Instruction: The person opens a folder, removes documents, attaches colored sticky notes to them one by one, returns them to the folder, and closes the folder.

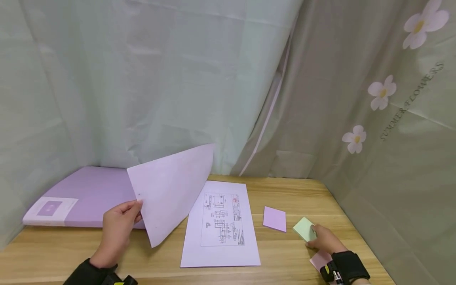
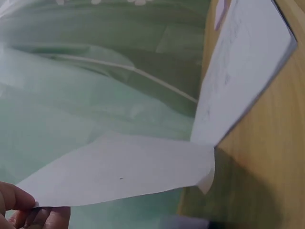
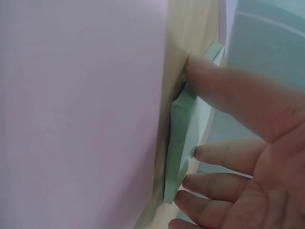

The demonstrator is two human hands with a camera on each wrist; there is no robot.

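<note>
Though seemingly done lifting the paper sheet (image 1: pixel 171 194), not yet laying it flat.
Pinching it left of the technical-drawing printout (image 1: pixel 222 229) with the left hand (image 1: pixel 120 223); gripping the green sticky-note pad (image 1: pixel 304 228), right of the printout, with the right hand (image 1: pixel 327 240).

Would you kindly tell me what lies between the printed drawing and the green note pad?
In the head view, the purple note pad lies between the printed drawing and the green note pad.
</note>
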